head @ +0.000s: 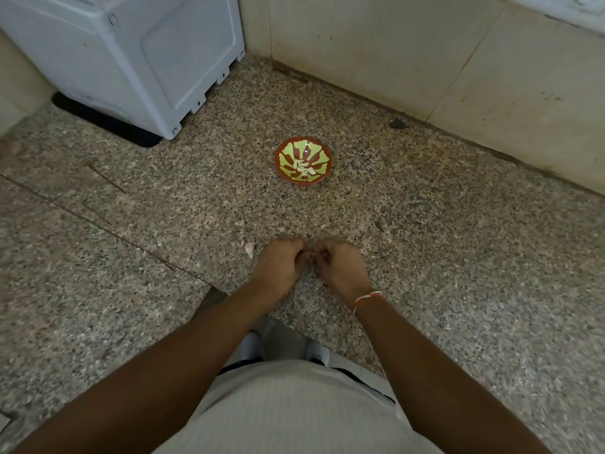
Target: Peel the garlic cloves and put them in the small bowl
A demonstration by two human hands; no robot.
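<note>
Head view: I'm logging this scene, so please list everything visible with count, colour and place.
small bowl: one, red and green, on counter ahead of hands
peeled garlic cloves: several, white, inside bowl
garlic skin: one scrap, whitish, left of left hand
white appliance: one, far left
counter: one, speckled stone
wristband: one, red-white, right wrist
left hand: curled, fingertips meeting right hand's
right hand: curled; pinched item hidden

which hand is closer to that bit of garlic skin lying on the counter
Left. The left hand is just right of the garlic skin, almost beside it. The right hand is farther right, past the left hand, their fingertips meeting.
</note>
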